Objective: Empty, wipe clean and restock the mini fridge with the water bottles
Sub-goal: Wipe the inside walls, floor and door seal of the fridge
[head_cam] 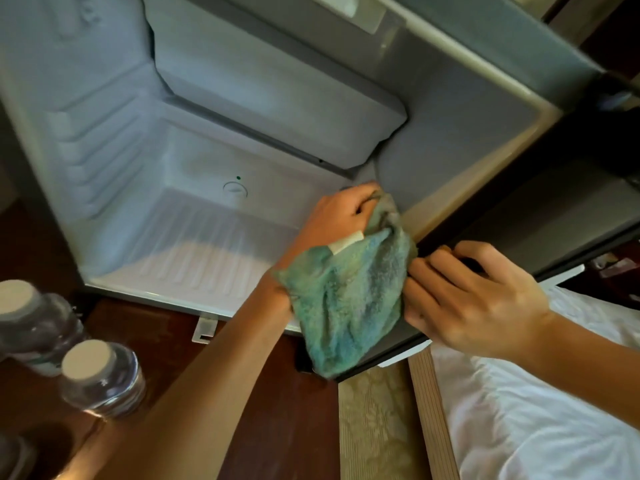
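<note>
The mini fridge (194,216) stands open with nothing inside its white, ribbed interior. Its door (491,126) swings out to the right. My left hand (343,216) is closed on a green-blue cloth (349,299) at the lower right corner of the fridge opening, and the cloth hangs down below the wrist. My right hand (474,292) grips the lower edge of the door, its fingers touching the cloth's right side. Two water bottles (100,375) with white caps stand on the dark wood surface at the lower left, outside the fridge.
A thermostat dial (235,190) sits on the fridge's back wall under the freezer box (277,98). A bed with white sheets (540,403) lies at the lower right, with patterned carpet (374,427) beside it. Another bottle (14,455) shows partly at the bottom left corner.
</note>
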The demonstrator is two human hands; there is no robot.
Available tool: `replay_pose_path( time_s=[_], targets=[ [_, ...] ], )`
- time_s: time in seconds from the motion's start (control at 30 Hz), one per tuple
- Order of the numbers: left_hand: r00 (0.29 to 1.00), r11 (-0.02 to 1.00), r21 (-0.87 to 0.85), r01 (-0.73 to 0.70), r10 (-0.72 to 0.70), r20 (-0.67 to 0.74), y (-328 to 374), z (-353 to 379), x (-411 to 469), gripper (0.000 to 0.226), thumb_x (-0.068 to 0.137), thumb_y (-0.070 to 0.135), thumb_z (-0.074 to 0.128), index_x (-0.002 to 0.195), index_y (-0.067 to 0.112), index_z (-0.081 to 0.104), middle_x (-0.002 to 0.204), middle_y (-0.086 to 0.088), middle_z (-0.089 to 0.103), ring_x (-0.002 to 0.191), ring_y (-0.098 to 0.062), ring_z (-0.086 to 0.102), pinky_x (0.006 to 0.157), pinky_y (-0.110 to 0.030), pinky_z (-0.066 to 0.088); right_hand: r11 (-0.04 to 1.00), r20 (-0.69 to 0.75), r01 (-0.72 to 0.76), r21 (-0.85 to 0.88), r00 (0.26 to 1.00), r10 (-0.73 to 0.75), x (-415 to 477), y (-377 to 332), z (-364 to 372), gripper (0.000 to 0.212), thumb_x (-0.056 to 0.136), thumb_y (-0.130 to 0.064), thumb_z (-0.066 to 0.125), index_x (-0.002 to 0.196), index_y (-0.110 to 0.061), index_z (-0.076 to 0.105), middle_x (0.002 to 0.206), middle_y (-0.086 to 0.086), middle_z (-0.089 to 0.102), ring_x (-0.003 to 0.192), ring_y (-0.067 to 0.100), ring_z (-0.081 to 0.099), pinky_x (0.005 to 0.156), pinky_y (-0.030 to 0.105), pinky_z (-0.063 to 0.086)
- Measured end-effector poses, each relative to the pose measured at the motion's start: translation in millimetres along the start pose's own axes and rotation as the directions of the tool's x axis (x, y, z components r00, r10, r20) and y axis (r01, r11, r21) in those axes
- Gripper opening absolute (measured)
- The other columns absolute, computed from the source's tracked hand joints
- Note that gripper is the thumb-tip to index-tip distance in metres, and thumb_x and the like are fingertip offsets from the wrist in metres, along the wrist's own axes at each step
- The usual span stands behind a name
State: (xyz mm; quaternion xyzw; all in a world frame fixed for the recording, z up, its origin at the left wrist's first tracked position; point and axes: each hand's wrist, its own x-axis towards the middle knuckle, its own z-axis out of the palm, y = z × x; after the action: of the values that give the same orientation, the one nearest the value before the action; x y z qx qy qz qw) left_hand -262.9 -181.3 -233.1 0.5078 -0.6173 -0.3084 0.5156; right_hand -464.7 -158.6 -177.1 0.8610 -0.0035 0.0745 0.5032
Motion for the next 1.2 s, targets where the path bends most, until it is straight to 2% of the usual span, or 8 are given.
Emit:
replay_pose_path(
  time_s=[0.1, 0.17, 0.23, 0.33, 0.53, 0.93, 1.1, 1.2],
  targets=[
    [0.999, 0.995, -0.097, 0.037, -0.039, -0.019, 13, -6, 14, 0.027, 0.097, 0.026, 0.046, 0.097, 0.007, 0.065, 0.1, -0.021, 0.066, 0.092, -0.028, 0.06, 0.086, -0.031, 0.046, 1.0, -0.002, -0.01, 0.0, 1.0, 0.01, 2, 2, -3, 0.027, 0.092, -0.024, 0.061, 0.069, -0.012, 0.059, 0.071, 0.006, 0.057, 0.062, 0.023, 0.056, 0.074, 0.033, 0.037],
    [0.982, 0.98, -0.184, 0.08, -0.109, -0.155, 7, -9, 34, 0.018, 0.086, 0.03, 0.049, 0.078, 0.023, 0.063, 0.095, -0.024, 0.065, 0.094, -0.039, 0.062, 0.087, -0.046, 0.049, 1.0, -0.001, -0.02, 0.009, 1.0, 0.02, 2, 1, -3, 0.026, 0.093, -0.023, 0.06, 0.07, -0.012, 0.059, 0.072, 0.007, 0.057, 0.063, 0.023, 0.056, 0.074, 0.033, 0.037],
    [0.95, 0.974, -0.194, 0.117, -0.167, -0.265, 3, -11, 54, 0.018, 0.085, 0.031, 0.048, 0.077, 0.021, 0.06, 0.097, -0.023, 0.065, 0.097, -0.039, 0.062, 0.085, -0.041, 0.048, 0.999, -0.002, -0.025, 0.022, 1.0, 0.025, 2, 0, -2, 0.026, 0.094, -0.023, 0.059, 0.07, -0.013, 0.06, 0.072, 0.006, 0.057, 0.064, 0.024, 0.056, 0.074, 0.033, 0.037],
    [0.941, 0.981, -0.099, 0.164, -0.186, -0.283, 2, -2, 77, 0.043, 0.094, 0.032, 0.035, 0.108, -0.001, 0.059, 0.117, -0.022, 0.062, 0.11, -0.033, 0.056, 0.086, -0.031, 0.036, 0.999, 0.001, -0.031, 0.043, 1.0, 0.031, 1, 0, -2, 0.026, 0.093, -0.023, 0.06, 0.069, -0.014, 0.063, 0.071, 0.006, 0.06, 0.064, 0.023, 0.057, 0.075, 0.033, 0.038],
    [0.972, 0.991, 0.034, 0.128, -0.118, -0.202, -10, 15, 84, 0.027, 0.104, 0.014, 0.038, 0.118, -0.005, 0.051, 0.124, -0.024, 0.057, 0.114, -0.036, 0.054, 0.087, -0.032, 0.034, 0.999, -0.02, -0.038, 0.022, 0.999, 0.038, 0, -2, 1, 0.027, 0.094, -0.025, 0.06, 0.07, -0.012, 0.064, 0.071, 0.005, 0.06, 0.065, 0.023, 0.057, 0.076, 0.033, 0.04],
    [0.963, 0.984, 0.178, 0.003, 0.045, -0.266, -1, 19, 37, 0.032, 0.097, 0.022, 0.037, 0.109, 0.002, 0.058, 0.099, -0.024, 0.063, 0.095, -0.038, 0.057, 0.081, -0.032, 0.034, 0.999, -0.046, -0.043, -0.004, 0.998, 0.043, 1, -2, 2, 0.028, 0.094, -0.022, 0.056, 0.068, -0.011, 0.057, 0.069, 0.005, 0.055, 0.063, 0.023, 0.052, 0.073, 0.033, 0.039],
    [0.97, 0.99, -0.019, -0.141, 0.134, -0.201, 7, 16, -26, 0.02, 0.091, 0.013, 0.04, 0.089, 0.006, 0.059, 0.073, -0.018, 0.06, 0.066, -0.031, 0.057, 0.066, -0.043, 0.044, 0.999, -0.026, -0.033, 0.009, 0.999, 0.033, 0, -2, 3, 0.03, 0.096, -0.027, 0.057, 0.07, -0.011, 0.059, 0.071, 0.006, 0.057, 0.064, 0.024, 0.053, 0.074, 0.034, 0.039],
    [0.988, 0.969, -0.234, -0.079, 0.046, -0.146, 0, 20, -47, 0.018, 0.092, 0.005, 0.046, 0.078, 0.008, 0.056, 0.071, -0.018, 0.058, 0.064, -0.029, 0.052, 0.064, -0.045, 0.045, 1.0, -0.016, -0.026, 0.007, 1.0, 0.027, 0, -1, 2, 0.031, 0.095, -0.028, 0.058, 0.07, -0.011, 0.059, 0.072, 0.006, 0.058, 0.064, 0.024, 0.056, 0.075, 0.034, 0.039]
  ],
)
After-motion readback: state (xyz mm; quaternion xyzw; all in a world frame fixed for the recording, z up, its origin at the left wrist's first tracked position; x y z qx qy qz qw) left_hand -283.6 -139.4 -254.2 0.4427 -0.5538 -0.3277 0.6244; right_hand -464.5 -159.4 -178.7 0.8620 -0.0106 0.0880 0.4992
